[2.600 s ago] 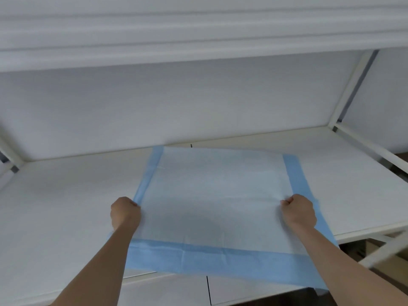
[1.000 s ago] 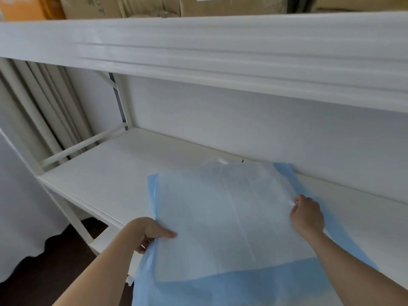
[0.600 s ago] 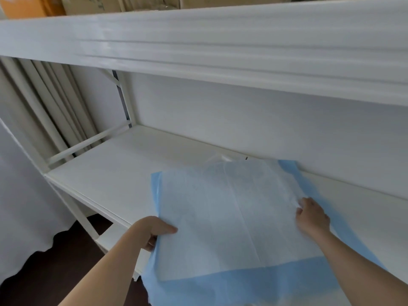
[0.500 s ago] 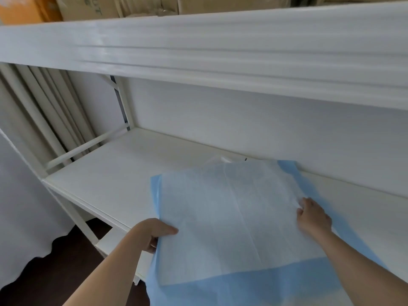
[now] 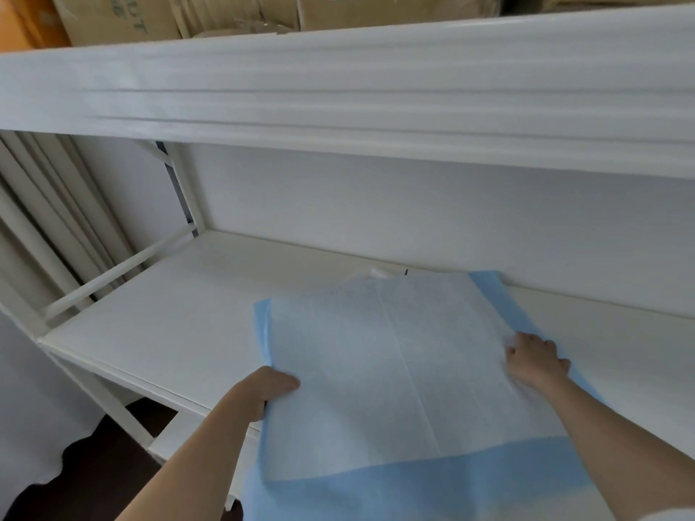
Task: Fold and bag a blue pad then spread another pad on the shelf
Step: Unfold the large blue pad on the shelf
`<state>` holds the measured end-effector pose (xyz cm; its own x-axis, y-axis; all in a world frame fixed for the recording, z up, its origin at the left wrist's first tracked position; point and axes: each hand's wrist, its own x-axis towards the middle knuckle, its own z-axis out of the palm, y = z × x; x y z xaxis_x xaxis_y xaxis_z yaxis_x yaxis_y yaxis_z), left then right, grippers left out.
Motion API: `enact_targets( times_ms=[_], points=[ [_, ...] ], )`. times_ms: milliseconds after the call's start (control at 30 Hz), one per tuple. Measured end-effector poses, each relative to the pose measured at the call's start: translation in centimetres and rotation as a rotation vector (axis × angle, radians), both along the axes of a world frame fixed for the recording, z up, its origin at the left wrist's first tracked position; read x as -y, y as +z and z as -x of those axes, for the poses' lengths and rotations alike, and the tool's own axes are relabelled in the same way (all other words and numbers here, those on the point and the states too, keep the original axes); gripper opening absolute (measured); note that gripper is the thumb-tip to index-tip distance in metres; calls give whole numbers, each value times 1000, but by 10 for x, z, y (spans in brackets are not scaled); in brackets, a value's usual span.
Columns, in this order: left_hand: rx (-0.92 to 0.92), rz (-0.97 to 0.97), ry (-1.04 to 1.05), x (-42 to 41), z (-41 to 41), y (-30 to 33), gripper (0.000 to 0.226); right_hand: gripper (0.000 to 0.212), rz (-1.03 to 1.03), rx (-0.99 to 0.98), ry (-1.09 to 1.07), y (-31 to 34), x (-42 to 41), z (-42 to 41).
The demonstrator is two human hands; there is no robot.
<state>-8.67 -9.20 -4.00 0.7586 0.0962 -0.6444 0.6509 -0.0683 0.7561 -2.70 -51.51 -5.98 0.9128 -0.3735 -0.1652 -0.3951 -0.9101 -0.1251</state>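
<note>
I see the blue pad (image 5: 398, 355) lying on the white shelf (image 5: 180, 325), its pale quilted middle facing up and the blue border showing along the left, far right and near sides. Its far edge sits close to the shelf's white back panel (image 5: 413, 220), and its near blue border hangs over the front lip of the shelf toward me. A crease runs down the middle of the pad from back to front.

My left hand (image 5: 265, 391) is at the pad's left edge, near the front of the shelf. The thumb lies on top of the pale surface and the fingers are tucked beneath the edge, so it pinches the pad there. My right hand (image 5: 536, 357) rests on the pad's right side, where the pale part meets the blue border. Its fingers are bent with the knuckles up and the tips down on the pad; I cannot tell whether they have gathered any material or only press on it.

A small bit of white material (image 5: 370, 274) pokes out at the pad's far edge; what it is I cannot make out. Above, the upper shelf (image 5: 338, 88) carries cardboard boxes (image 5: 124, 16). To the left a white curtain (image 5: 26, 389) hangs beside the shelf frame, with dark floor (image 5: 94, 475) below.
</note>
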Motion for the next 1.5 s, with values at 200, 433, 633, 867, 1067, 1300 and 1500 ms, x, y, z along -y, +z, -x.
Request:
enact_targets(
  times_ms=[200,433,633,867,1067,1300,1500],
  points=[
    [91,-99,77,-10,-24,1,38,35,51,162,-115,-7,-10,18],
    [154,-74,71,-11,-51,10,29,29,55,253,-179,-7,-28,46],
    [189,-86,46,0,-70,15,8,35,60,231,-237,-4,-38,71],
    [232,-87,-2,8,-88,19,11,37,-55,212,-328,-11,-51,94],
    [263,-196,-17,9,-97,11,24,34,-166,194,-369,-13,-57,104],
    [304,-392,54,3,-93,14,11,25,-188,254,-385,-11,-63,102],
    [261,-310,56,-20,-90,16,25,22,-78,265,-303,3,-50,86]
  ],
)
